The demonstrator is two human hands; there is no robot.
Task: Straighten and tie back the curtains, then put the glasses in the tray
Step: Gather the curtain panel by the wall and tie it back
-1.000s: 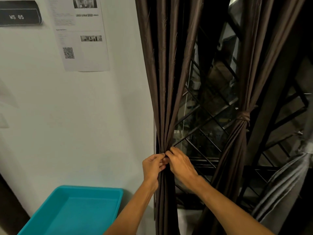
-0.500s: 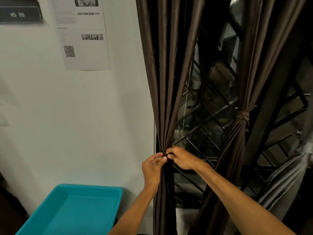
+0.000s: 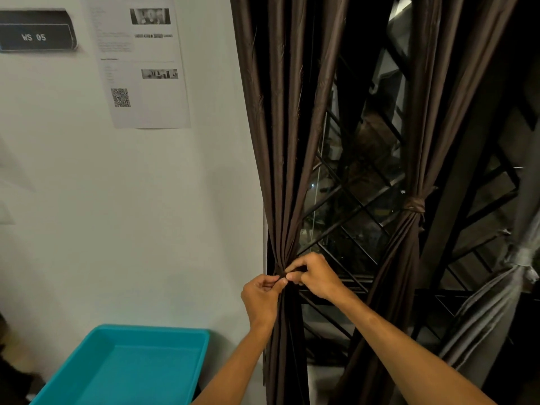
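The left dark brown curtain (image 3: 280, 159) hangs gathered into a narrow bunch beside the white wall. My left hand (image 3: 261, 296) and my right hand (image 3: 317, 276) meet at the gathered waist of that curtain, each pinching the brown tie band (image 3: 283, 273) wrapped round it. A second brown curtain (image 3: 420, 135) to the right is bound by its own tie (image 3: 413, 204). A teal plastic tray (image 3: 187, 372) sits low at the left with nothing in it. No glasses are in view.
A dark window with a black diagonal metal grille (image 3: 347, 217) lies behind the curtains. A grey curtain (image 3: 496, 305), also tied, hangs at the far right. A printed sheet (image 3: 140, 62) and a "WS 05" sign (image 3: 35, 32) are on the wall.
My right hand has lifted and turned over the tie, its fingers now pinching from above. My left hand stays at the left side of the bunch. The view shifted slightly.
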